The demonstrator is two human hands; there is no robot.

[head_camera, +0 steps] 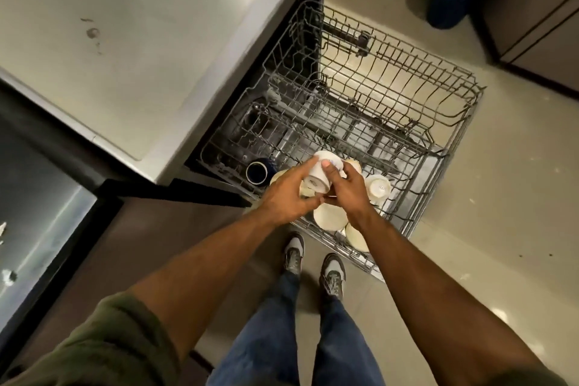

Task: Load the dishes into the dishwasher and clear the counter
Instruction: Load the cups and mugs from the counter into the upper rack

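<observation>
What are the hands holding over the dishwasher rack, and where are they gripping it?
Both hands, left and right, hold a white cup by its side wall, tipped with its base toward the camera.

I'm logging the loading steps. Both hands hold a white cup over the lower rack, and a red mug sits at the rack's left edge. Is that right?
Not quite: the mug at the rack's left edge is dark blue, not red. The head view shows it. The rest stands: the left hand and right hand both hold a white cup over the lower rack.
</observation>
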